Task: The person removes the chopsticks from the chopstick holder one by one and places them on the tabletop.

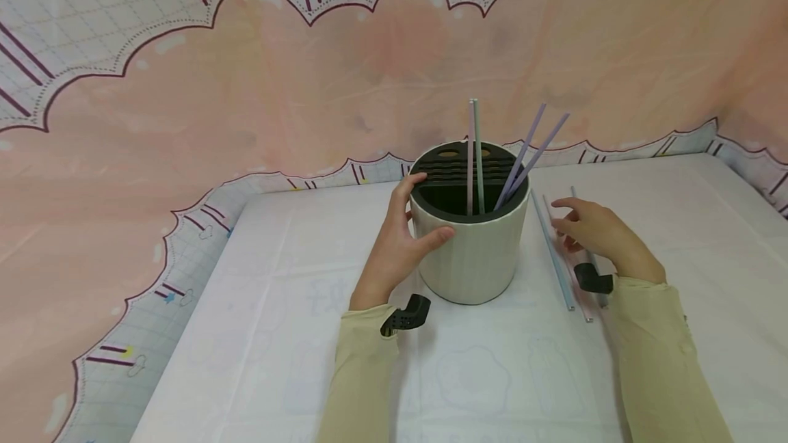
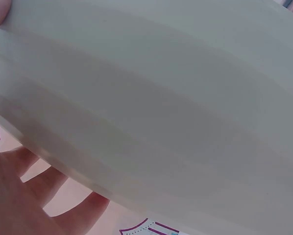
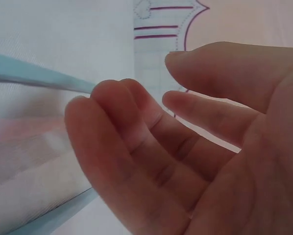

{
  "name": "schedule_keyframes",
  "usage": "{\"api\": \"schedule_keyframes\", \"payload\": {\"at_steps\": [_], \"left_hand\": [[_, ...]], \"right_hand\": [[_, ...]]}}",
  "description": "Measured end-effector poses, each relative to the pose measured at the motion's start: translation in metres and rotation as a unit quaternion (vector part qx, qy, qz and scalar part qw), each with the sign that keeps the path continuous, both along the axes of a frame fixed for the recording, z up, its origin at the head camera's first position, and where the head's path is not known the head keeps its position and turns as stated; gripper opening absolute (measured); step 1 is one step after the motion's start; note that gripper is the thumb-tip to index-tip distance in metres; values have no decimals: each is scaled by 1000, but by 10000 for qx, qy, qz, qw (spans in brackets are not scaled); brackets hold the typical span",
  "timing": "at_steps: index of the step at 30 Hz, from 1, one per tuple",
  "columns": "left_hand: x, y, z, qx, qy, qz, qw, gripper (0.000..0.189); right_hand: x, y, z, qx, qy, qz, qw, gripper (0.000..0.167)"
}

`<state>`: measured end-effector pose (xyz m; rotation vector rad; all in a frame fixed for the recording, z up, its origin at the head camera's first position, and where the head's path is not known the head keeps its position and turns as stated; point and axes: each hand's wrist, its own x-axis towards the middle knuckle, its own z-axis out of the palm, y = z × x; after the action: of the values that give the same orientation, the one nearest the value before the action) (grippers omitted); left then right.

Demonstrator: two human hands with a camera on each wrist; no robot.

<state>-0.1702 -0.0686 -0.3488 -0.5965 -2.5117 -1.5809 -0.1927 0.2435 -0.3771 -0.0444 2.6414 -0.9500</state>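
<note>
A round, cream pen holder [image 1: 470, 262] with a black slotted top stands on the table. My left hand [image 1: 394, 248] holds its left side, thumb on the front wall and fingers around the back; the ribbed wall [image 2: 161, 112] fills the left wrist view. Upright in the holder are slim pencil-like sticks: one pink [image 1: 470, 156], one pale green [image 1: 478, 156] and two purple [image 1: 548, 139], leaning right. My right hand [image 1: 603, 234] hovers over more sticks on the table, its fingers loosely bent and holding nothing. Of these, a light blue stick [image 1: 556, 262] lies nearest the holder, beside a pink one [image 1: 585, 306].
Partly hidden under the right hand lies a grey-blue stick [image 1: 602, 301]. A white cloth [image 1: 277, 333] covers the table. Behind and to the left hangs a peach patterned curtain [image 1: 308, 101].
</note>
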Motion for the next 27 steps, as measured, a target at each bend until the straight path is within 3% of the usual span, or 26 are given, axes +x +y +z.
{"api": "schedule_keyframes", "payload": {"at_steps": [10,21,27], "left_hand": [[2,-2,-1,28,81,-70,9999,80],[5,-2,-2,45,119,-90,9999,80],[6,-1,-2,35,100,-94,9999,80]], "right_hand": [[6,-10,8,-224,757,-237,9966,47],[11,-32,14,-590,1972,-235,9783,36],[12,-34,15,-621,2156,-218,9743,33]]}}
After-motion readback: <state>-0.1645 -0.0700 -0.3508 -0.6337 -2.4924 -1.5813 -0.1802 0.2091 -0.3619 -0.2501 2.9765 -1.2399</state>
